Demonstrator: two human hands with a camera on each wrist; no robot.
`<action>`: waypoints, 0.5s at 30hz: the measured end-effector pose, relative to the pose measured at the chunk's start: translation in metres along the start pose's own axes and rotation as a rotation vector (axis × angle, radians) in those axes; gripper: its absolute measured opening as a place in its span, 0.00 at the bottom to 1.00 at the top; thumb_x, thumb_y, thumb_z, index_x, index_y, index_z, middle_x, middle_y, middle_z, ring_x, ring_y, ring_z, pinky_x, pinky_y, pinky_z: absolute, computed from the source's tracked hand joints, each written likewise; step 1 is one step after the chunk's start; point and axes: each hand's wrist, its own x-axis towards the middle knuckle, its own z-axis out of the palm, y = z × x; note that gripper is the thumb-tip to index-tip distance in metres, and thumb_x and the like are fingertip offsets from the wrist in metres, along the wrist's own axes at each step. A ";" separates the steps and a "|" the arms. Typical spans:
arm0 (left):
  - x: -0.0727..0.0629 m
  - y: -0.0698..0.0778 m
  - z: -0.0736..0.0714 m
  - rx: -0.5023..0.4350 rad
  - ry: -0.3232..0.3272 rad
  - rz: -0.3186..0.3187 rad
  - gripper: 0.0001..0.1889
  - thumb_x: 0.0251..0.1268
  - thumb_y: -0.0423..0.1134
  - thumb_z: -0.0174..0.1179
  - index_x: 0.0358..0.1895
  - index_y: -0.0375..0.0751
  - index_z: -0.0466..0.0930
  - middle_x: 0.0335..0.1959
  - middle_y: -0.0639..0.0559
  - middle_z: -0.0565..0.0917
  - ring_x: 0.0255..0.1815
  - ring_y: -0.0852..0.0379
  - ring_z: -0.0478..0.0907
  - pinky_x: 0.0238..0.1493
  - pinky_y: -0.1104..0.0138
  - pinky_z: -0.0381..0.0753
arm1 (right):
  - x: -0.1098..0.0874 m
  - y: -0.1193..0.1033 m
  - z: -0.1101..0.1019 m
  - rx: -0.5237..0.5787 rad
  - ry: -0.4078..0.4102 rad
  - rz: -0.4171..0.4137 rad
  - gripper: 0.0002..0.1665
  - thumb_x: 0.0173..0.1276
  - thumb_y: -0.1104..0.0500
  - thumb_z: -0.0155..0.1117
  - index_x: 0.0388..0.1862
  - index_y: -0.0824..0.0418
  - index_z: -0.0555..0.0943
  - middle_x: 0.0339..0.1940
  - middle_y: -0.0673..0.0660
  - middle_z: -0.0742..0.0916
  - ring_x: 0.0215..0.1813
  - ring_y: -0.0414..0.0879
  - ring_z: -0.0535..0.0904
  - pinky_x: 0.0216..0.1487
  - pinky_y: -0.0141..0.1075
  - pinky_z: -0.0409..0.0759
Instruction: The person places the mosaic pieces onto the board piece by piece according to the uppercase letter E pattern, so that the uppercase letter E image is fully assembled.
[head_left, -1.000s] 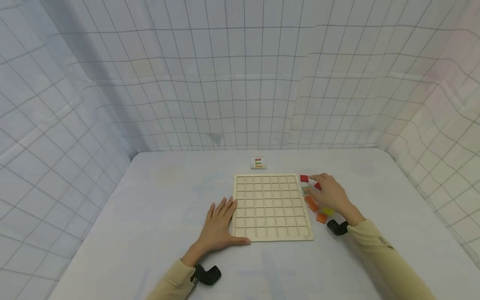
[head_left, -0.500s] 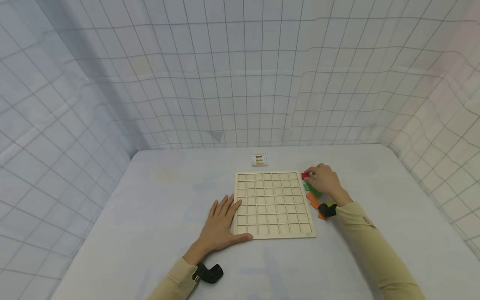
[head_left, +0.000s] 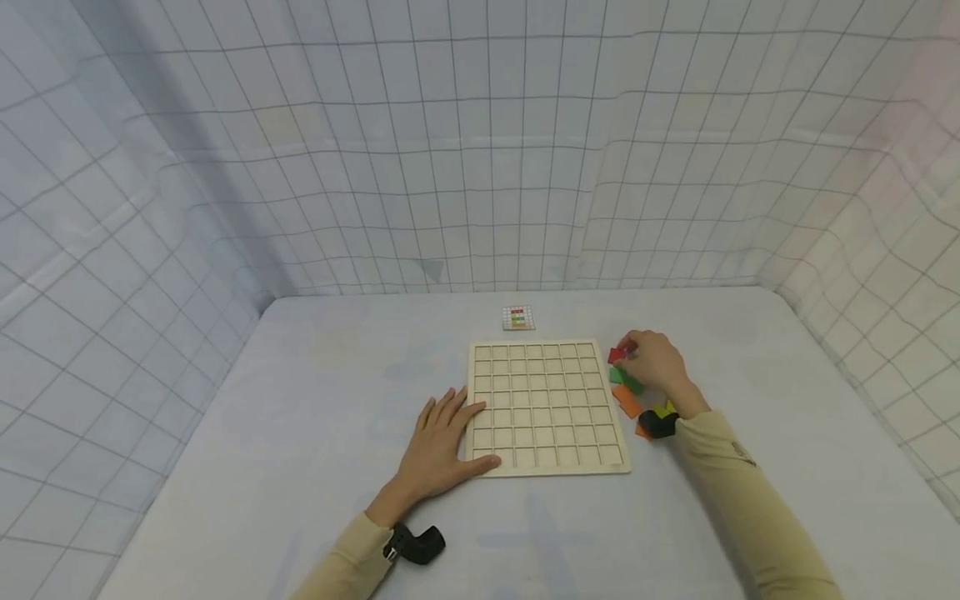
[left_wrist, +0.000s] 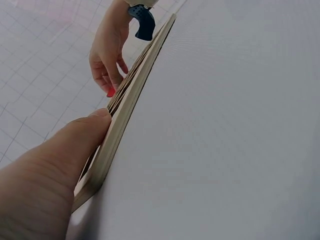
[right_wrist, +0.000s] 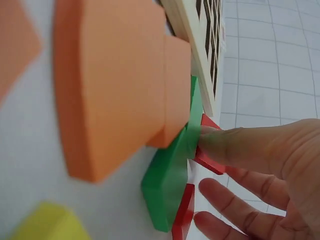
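Note:
A pale wooden grid board [head_left: 547, 408] lies flat with bare square cells. My left hand [head_left: 435, 454] rests along its near left corner, fingers spread over the left edge and thumb straight on the front edge. Past the board's far right corner, my right hand [head_left: 657, 362] pinches a red tile [right_wrist: 212, 166] between thumb and fingers; the tile looks tilted. Close under that hand lie green tiles [right_wrist: 162, 185] and a second red tile [right_wrist: 183, 215], which the hand hides in the head view.
Orange tiles [head_left: 626, 402] lie along the board's right side, with yellow tiles [head_left: 662, 410] partly behind the right wrist's black camera mount [head_left: 658, 424]. A small card [head_left: 518, 317] with a coloured grid pattern lies beyond the board. Grid-lined white cloth [head_left: 495, 167] surrounds the table.
My right hand has moved away from me to the far red tile and taken hold of it; that tile has turned and shifted slightly right. The left hand stays at the board.

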 end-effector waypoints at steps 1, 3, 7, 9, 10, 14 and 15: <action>0.000 0.000 0.001 0.000 0.000 -0.001 0.45 0.53 0.73 0.54 0.69 0.48 0.65 0.72 0.43 0.58 0.74 0.44 0.48 0.70 0.50 0.40 | -0.001 0.000 0.000 0.014 0.003 0.009 0.14 0.62 0.59 0.66 0.44 0.67 0.81 0.41 0.64 0.82 0.42 0.58 0.77 0.36 0.46 0.77; 0.000 0.000 0.001 -0.001 -0.002 -0.004 0.45 0.52 0.74 0.54 0.69 0.48 0.64 0.72 0.43 0.58 0.74 0.44 0.48 0.70 0.50 0.40 | -0.003 0.000 -0.001 0.039 0.013 0.026 0.12 0.63 0.59 0.66 0.42 0.65 0.81 0.40 0.63 0.83 0.41 0.57 0.77 0.35 0.45 0.75; 0.000 0.001 0.003 0.002 0.008 0.002 0.45 0.52 0.73 0.54 0.69 0.47 0.64 0.72 0.42 0.58 0.74 0.43 0.48 0.70 0.49 0.40 | -0.005 -0.002 -0.003 0.063 0.040 0.035 0.08 0.63 0.58 0.65 0.37 0.62 0.81 0.35 0.59 0.84 0.34 0.53 0.76 0.30 0.41 0.72; 0.000 0.002 0.003 -0.001 0.007 -0.001 0.46 0.52 0.73 0.55 0.69 0.46 0.64 0.72 0.41 0.57 0.74 0.43 0.47 0.70 0.50 0.40 | -0.006 -0.005 -0.004 0.071 0.057 0.023 0.07 0.64 0.58 0.65 0.36 0.61 0.81 0.33 0.57 0.84 0.32 0.51 0.76 0.29 0.40 0.71; 0.000 0.002 0.003 -0.004 0.007 -0.005 0.46 0.52 0.73 0.55 0.69 0.46 0.64 0.72 0.41 0.57 0.74 0.44 0.47 0.70 0.50 0.40 | -0.006 -0.007 -0.004 0.083 0.066 0.010 0.07 0.64 0.58 0.65 0.36 0.61 0.81 0.32 0.57 0.84 0.32 0.51 0.77 0.30 0.40 0.72; 0.001 0.003 0.004 -0.017 0.019 -0.022 0.46 0.50 0.73 0.58 0.67 0.46 0.66 0.72 0.41 0.58 0.74 0.44 0.47 0.71 0.51 0.39 | -0.004 -0.019 -0.002 0.161 0.067 -0.063 0.06 0.65 0.61 0.64 0.37 0.63 0.81 0.32 0.56 0.85 0.32 0.50 0.78 0.31 0.40 0.74; 0.001 0.003 0.005 -0.020 0.025 -0.023 0.46 0.49 0.72 0.59 0.67 0.46 0.66 0.72 0.41 0.58 0.74 0.44 0.47 0.70 0.50 0.39 | -0.004 -0.023 0.000 0.187 0.060 -0.080 0.06 0.65 0.61 0.64 0.37 0.64 0.81 0.31 0.56 0.84 0.32 0.50 0.78 0.31 0.40 0.74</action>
